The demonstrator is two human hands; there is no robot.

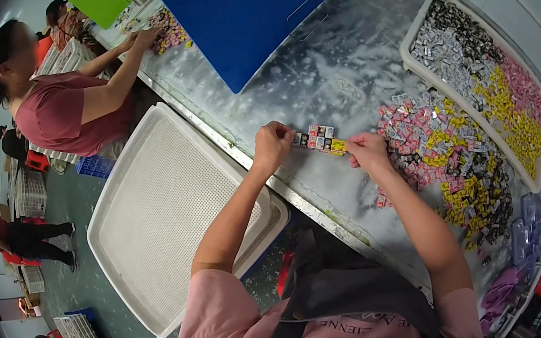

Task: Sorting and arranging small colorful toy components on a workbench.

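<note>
While your left hand (272, 147) and right hand (368, 151) pinch opposite ends of the small printed-piece cluster (319, 138), it sits over the metal table (348, 79), inside its near edge (305, 204). Bare surface runs to the blue panel (260, 15); a loose piece heap (422, 145) crowds your right. Left, a white perforated tray (164, 214) stands above green floor (84, 223).
</note>
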